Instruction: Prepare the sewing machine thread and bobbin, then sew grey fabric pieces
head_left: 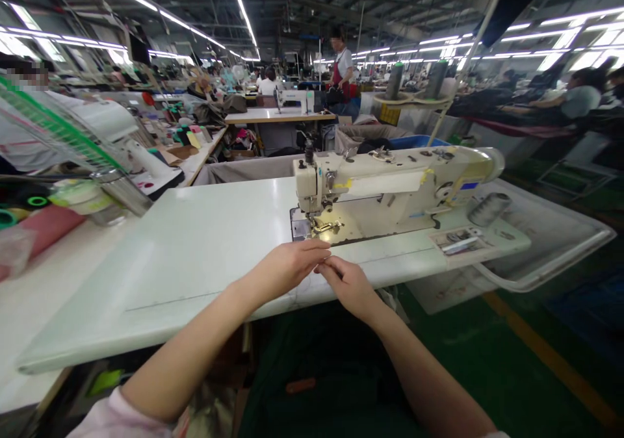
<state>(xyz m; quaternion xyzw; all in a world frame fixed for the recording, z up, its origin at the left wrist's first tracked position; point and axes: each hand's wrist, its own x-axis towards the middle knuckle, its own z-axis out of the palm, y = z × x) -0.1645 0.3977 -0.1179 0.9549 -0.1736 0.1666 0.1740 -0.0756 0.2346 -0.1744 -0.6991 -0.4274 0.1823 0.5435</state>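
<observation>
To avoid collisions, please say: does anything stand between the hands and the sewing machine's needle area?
Nothing visible does: the left hand and right hand are close together, just before the needle area of the sewing machine.

The pale worktop (205, 243) carries, from its middle, a sewing machine (404, 184) at two o'clock, a tray (480, 251) of small items at three, and a spool (490, 209) just beyond.

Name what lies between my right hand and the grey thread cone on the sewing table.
In the head view, pale tabletop, then a tray of small items, lies between your right hand and the grey thread cone.
</observation>
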